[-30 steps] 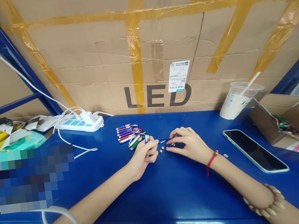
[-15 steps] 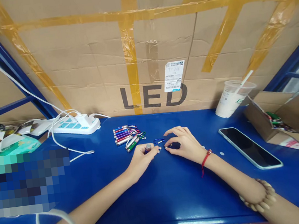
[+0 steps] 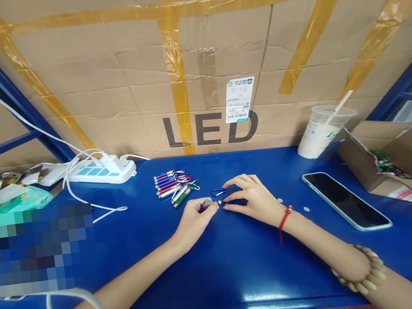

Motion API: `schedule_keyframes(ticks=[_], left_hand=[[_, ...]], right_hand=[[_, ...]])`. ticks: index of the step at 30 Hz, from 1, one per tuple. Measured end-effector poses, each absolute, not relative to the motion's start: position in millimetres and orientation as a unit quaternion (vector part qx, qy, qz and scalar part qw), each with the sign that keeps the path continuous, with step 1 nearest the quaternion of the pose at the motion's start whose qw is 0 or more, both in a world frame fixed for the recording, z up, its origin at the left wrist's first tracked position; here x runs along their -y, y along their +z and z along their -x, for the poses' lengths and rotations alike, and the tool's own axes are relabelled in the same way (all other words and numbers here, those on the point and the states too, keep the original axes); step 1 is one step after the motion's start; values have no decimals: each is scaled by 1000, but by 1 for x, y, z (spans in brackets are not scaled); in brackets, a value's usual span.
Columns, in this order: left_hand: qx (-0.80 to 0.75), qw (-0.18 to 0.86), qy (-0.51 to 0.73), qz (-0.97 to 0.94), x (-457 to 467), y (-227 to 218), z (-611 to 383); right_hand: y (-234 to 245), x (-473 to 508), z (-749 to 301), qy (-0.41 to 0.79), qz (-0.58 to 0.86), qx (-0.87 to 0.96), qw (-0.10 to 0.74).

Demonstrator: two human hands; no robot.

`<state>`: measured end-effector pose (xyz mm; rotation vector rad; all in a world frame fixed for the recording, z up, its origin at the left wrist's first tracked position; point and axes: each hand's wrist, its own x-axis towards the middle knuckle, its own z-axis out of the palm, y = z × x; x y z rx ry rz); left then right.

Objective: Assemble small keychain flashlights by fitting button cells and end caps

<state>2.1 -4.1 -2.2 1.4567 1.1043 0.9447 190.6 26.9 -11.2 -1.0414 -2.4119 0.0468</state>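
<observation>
My left hand (image 3: 193, 219) rests on the blue table (image 3: 220, 268) with its fingers closed around a small keychain flashlight (image 3: 206, 203), silver end toward the right. My right hand (image 3: 251, 197) lies just right of it, fingertips pinched low over tiny button cells (image 3: 219, 204) on the table. A blue carabiner clip (image 3: 218, 192) lies just behind the fingers. A pile of several coloured mini flashlights (image 3: 172, 183) sits behind my left hand.
A white power strip (image 3: 99, 172) with cables lies at the back left. A phone (image 3: 345, 200) lies face up to the right, with a plastic cup and straw (image 3: 318, 133) behind it. An open cardboard box (image 3: 390, 162) holding more flashlights stands at the far right. A taped carton marked LED (image 3: 202, 64) forms the back wall.
My left hand has lowered the flashlight from upright to lying near the table. My right fingers have closed in toward its end and the button cells.
</observation>
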Motion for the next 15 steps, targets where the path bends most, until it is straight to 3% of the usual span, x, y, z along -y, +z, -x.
schedule_keyframes(ticks=[9, 15], left_hand=[[-470, 549, 404, -561, 2, -8, -1], [-462, 555, 407, -559, 2, -8, -2]], right_hand=[[-10, -30, -194, -58, 399, 843, 356], [-12, -29, -193, -28, 407, 850, 332]])
